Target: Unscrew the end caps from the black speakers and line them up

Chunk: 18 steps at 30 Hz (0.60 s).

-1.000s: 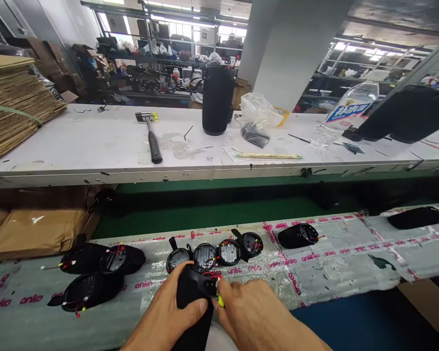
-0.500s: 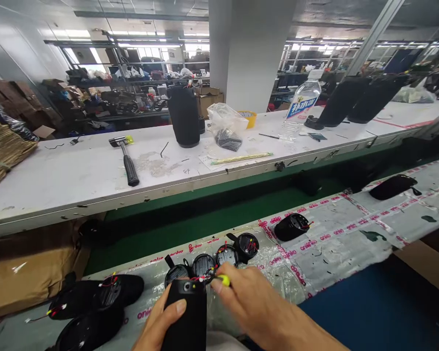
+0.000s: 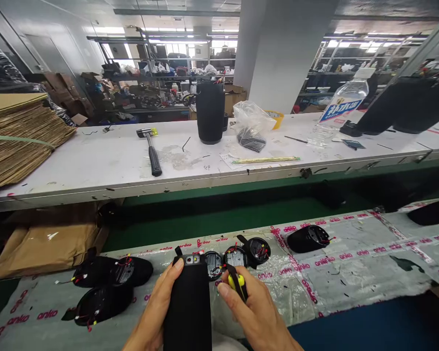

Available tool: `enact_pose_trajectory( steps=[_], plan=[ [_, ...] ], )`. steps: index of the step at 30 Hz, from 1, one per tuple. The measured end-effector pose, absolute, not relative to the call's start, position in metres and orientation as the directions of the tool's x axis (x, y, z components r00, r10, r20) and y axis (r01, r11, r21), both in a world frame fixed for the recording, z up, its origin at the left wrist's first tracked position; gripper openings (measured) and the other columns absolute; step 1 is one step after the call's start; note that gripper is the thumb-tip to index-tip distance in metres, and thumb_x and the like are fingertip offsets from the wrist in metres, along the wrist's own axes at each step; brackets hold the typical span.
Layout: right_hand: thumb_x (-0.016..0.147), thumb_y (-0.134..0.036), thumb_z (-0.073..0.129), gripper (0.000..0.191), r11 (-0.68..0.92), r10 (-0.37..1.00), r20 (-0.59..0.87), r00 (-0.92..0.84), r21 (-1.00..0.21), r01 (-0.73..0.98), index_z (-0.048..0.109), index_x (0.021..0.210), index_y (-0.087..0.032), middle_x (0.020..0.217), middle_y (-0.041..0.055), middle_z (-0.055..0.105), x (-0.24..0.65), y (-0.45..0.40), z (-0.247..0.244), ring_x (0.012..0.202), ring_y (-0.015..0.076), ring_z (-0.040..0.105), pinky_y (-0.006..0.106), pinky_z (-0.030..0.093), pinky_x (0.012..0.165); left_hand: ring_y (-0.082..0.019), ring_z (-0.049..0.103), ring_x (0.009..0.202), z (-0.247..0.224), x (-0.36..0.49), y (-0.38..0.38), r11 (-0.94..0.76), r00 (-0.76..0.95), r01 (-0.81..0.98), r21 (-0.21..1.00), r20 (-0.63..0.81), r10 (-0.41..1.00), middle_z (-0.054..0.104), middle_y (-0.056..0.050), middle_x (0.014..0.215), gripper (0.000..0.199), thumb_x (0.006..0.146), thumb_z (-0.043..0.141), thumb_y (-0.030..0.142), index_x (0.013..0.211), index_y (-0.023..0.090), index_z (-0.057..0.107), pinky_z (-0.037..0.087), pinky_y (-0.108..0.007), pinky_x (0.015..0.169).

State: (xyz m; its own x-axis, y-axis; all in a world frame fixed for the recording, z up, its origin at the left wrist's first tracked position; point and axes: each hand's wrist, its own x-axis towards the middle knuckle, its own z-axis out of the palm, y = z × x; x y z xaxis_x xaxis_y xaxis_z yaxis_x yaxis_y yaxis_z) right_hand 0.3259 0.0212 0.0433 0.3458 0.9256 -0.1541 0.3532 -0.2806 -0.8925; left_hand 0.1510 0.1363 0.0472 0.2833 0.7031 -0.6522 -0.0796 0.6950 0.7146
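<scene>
Left hand grips black speaker body upright at near edge of table. Right hand clenches yellow-and-black tool just beside the body's top end. Step in hand, judged: working on the wired top end. Next move calls for steady tool placement there.

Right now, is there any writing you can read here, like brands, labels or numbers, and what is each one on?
"onko", in pink, repeated along the tape strips on the plastic-wrapped bench.
Blue label on the water bottle: white characters, too blurred to read.
Pen marks on the white table near its front edge: too small to read.
Black speaker in the left hand, yellow tool in the right hand: no writing visible.
</scene>
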Motion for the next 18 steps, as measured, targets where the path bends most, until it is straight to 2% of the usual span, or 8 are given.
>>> enact_pose_trajectory(
  steps=[5,9,10,12,14,15,16,18],
  plan=[
    [0.090,-0.046,0.065,0.050,-0.382,0.905,-0.261,0.336,-0.847,0.371,0.056,0.133,-0.023,0.108,0.0100,0.072,0.313,0.015,0.021,0.099,0.0272,0.069,0.036,0.054,0.079,-0.027,0.073,0.113,0.050,0.159,0.143,0.679,0.247,-0.194,0.708,-0.635,0.732,0.082,-0.007,0.110,0.046,0.086,0.075,0.052,0.118,0.019,0.072,0.061,-0.029,0.087],
    [0.069,-0.042,0.081,0.078,-0.429,0.891,-0.363,0.271,-0.869,0.246,0.054,0.138,-0.020,0.115,0.0120,0.070,0.301,0.017,0.007,0.108,0.0316,0.067,0.042,0.053,0.089,-0.026,0.076,0.102,0.051,0.164,0.148,0.663,0.192,-0.240,0.709,-0.635,0.748,0.082,-0.006,0.105,0.051,0.084,0.077,0.054,0.120,0.018,0.070,0.061,-0.025,0.073],
    [0.065,-0.044,0.083,0.083,-0.424,0.890,-0.373,0.263,-0.889,0.173,0.054,0.138,-0.019,0.114,0.0121,0.070,0.300,0.019,0.003,0.106,0.0315,0.067,0.041,0.053,0.088,-0.026,0.076,0.103,0.051,0.164,0.148,0.663,0.198,-0.253,0.704,-0.633,0.748,0.082,-0.006,0.107,0.053,0.084,0.077,0.055,0.121,0.018,0.070,0.061,-0.025,0.073],
    [0.064,-0.057,0.084,0.090,-0.410,0.887,-0.409,0.213,-0.911,-0.040,0.052,0.138,-0.016,0.100,0.0093,0.071,0.300,0.019,-0.005,0.084,0.0260,0.070,0.035,0.054,0.071,-0.027,0.075,0.108,0.048,0.164,0.146,0.667,0.258,-0.294,0.685,-0.615,0.745,0.082,-0.007,0.112,0.057,0.087,0.070,0.061,0.124,0.019,0.069,0.061,-0.029,0.081],
    [0.065,-0.074,0.079,0.097,-0.403,0.881,-0.453,0.137,-0.870,-0.284,0.051,0.138,-0.016,0.077,0.0015,0.067,0.302,0.017,-0.017,0.055,0.0172,0.060,0.029,0.047,0.053,-0.030,0.074,0.111,0.044,0.162,0.142,0.694,0.380,-0.341,0.634,-0.583,0.718,0.081,-0.009,0.114,0.061,0.090,0.060,0.066,0.126,0.017,0.069,0.060,-0.036,0.093],
    [0.064,-0.080,0.076,0.098,-0.397,0.874,-0.471,0.122,-0.836,-0.379,0.052,0.136,-0.017,0.070,-0.0010,0.064,0.304,0.015,-0.023,0.049,0.0151,0.056,0.027,0.045,0.050,-0.032,0.074,0.111,0.041,0.162,0.139,0.715,0.443,-0.356,0.601,-0.565,0.696,0.081,-0.011,0.114,0.063,0.091,0.058,0.067,0.126,0.016,0.070,0.058,-0.040,0.098],
    [0.063,-0.084,0.074,0.096,-0.384,0.864,-0.486,0.134,-0.807,-0.449,0.055,0.131,-0.019,0.068,-0.0013,0.063,0.305,0.014,-0.029,0.049,0.0154,0.057,0.028,0.046,0.052,-0.034,0.074,0.110,0.038,0.162,0.137,0.739,0.501,-0.367,0.565,-0.550,0.669,0.081,-0.013,0.114,0.065,0.091,0.058,0.067,0.124,0.013,0.071,0.056,-0.044,0.101],
    [0.062,-0.087,0.073,0.086,-0.338,0.856,-0.484,0.182,-0.790,-0.512,0.064,0.118,-0.022,0.073,0.0023,0.067,0.307,0.011,-0.041,0.065,0.0209,0.066,0.036,0.054,0.068,-0.035,0.074,0.109,0.034,0.163,0.132,0.796,0.597,-0.355,0.491,-0.536,0.597,0.079,-0.018,0.116,0.070,0.089,0.057,0.069,0.121,0.008,0.073,0.055,-0.046,0.104]
  ],
)
